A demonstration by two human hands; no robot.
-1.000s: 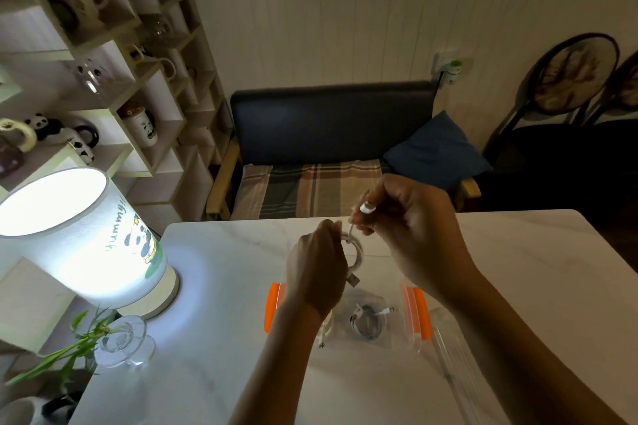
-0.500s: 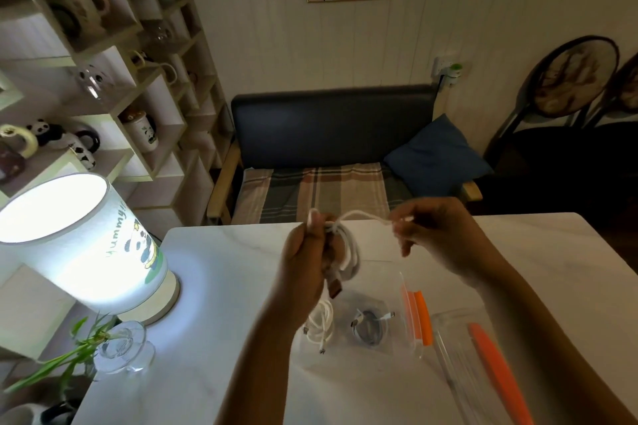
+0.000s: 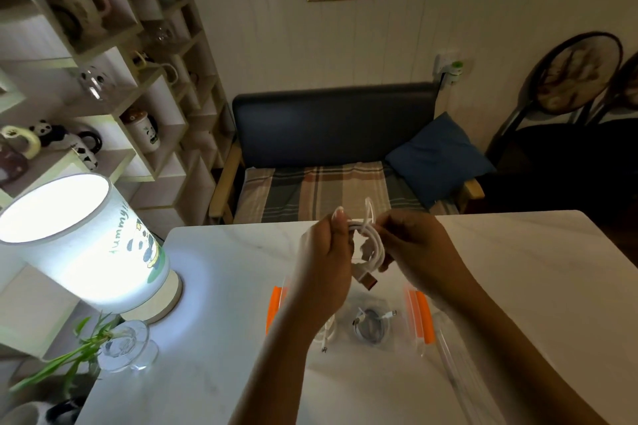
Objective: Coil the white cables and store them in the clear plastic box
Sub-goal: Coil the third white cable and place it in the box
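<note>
Head view: clear box (image 3: 411,331) holds coiled cable (image 3: 371,324); left hand (image 3: 324,262), right hand (image 3: 414,252) pinch white cable (image 3: 374,245).

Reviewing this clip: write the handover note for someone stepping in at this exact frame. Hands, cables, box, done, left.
Left hand: grips the white cable coil above the table.
Right hand: pinches the coil's upper strands, with a loose loop sticking up; its USB plug hangs below.
Clear plastic box: open on the table under the hands, orange latches at both sides.
Done: one coiled cable lies in the box; another is partly hidden behind the left wrist.
Left: finish this coil, put it in the box.
</note>
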